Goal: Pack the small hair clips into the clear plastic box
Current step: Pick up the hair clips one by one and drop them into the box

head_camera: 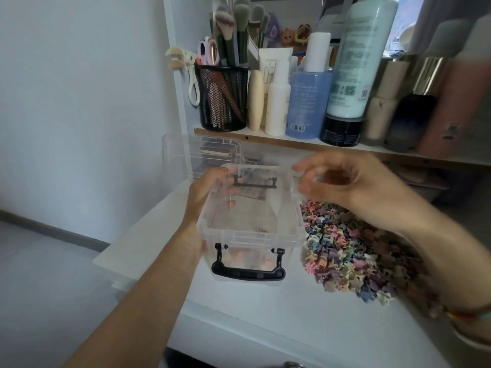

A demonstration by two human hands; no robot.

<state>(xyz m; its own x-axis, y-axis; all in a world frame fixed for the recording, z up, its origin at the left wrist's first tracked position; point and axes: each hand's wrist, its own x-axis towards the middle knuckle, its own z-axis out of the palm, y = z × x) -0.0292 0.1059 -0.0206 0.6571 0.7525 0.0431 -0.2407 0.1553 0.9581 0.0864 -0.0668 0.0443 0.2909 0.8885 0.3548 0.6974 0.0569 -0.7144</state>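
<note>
Head view: a pale wall [79, 102] fills the left side, and a white bench [265, 314] runs from the lower middle to the right. A shelf [292, 142] crosses above the back of the bench. It carries a tall pale-green bottle [358, 62], a blue bottle [309, 102], a white bottle [277, 102], a black jar [341, 131] and a black mesh pot [223, 96] holding makeup brushes [231, 22] and scissors [208, 50]. The clear plastic box [249, 235] stands on the bench with its top open and a black handle at each end. A clear lid [186, 150] stands upright behind its far left corner; whether the two are joined cannot be told. The pile of hair clips [353, 251] lies on the bench just beside the box's right wall. The right forearm crosses above the pile and hides its far right part. The left grip [210, 189] holds the box at its far left corner, with the thumb on the rim and the fingers visible through the wall. The right grip [353, 181] hovers over the far right corner of the box with its fingers loosely curved and apart, blurred by motion. A bracelet [467, 314] sits on the right wrist. A few clips [239, 258] lie in the bottom of the box, seen through the near wall.
</note>
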